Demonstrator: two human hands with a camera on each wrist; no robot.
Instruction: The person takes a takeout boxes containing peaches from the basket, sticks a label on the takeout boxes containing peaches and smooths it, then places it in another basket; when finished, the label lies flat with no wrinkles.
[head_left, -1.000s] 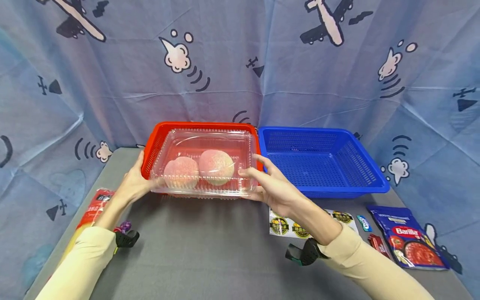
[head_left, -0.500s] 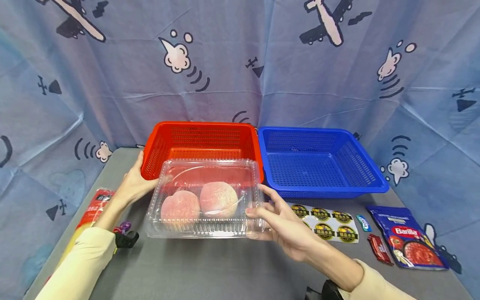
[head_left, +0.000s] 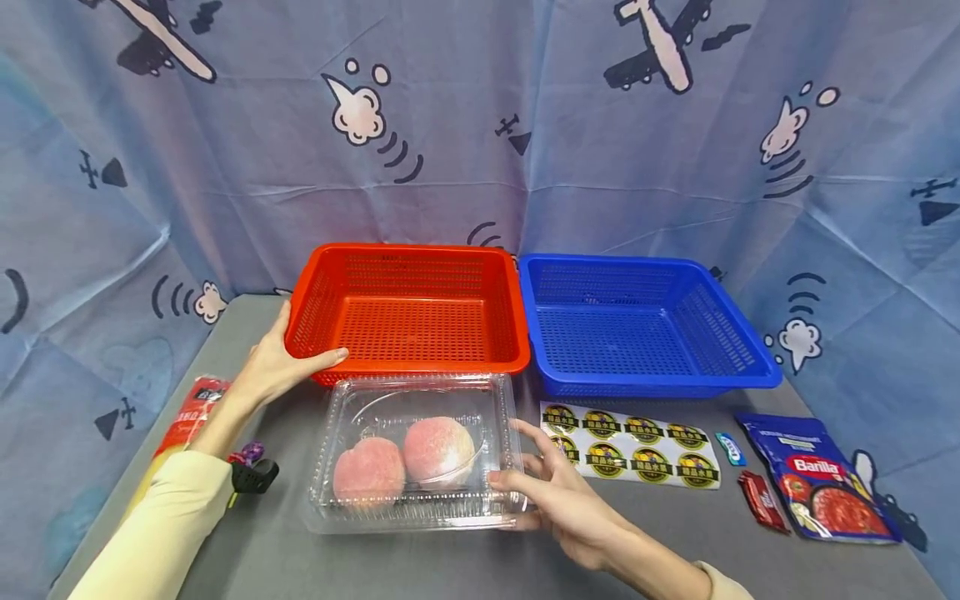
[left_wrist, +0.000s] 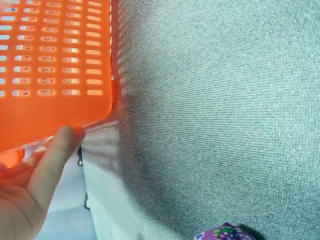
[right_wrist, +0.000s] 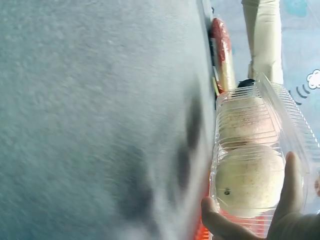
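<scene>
My left hand (head_left: 273,367) grips the front left corner of the red basket (head_left: 427,367), thumb over the rim and fingers along the outer side. In the left wrist view its fingers lie at the corner of the basket wall (left_wrist: 50,110). A clear plastic fruit box (head_left: 491,404), lid down, holds two peaches (head_left: 441,450). My right hand (head_left: 573,508) holds the box by its right side, thumb on top and fingers below. The right wrist view shows the box tilted up, with a peach (right_wrist: 250,180) pressing at its ribbed bottom.
A blue basket (head_left: 615,333) stands right of the red one. On the right lie a sticker sheet (head_left: 630,446), a small blue packet (head_left: 730,448), a red wrapped snack (head_left: 762,500) and a Barilla sauce pouch (head_left: 817,479). A red and yellow packet (head_left: 191,417) and purple candy (head_left: 251,452) lie left.
The fruit box has come out from over the red basket toward me, carried by my right hand. My left hand has stayed at the basket's corner.
</scene>
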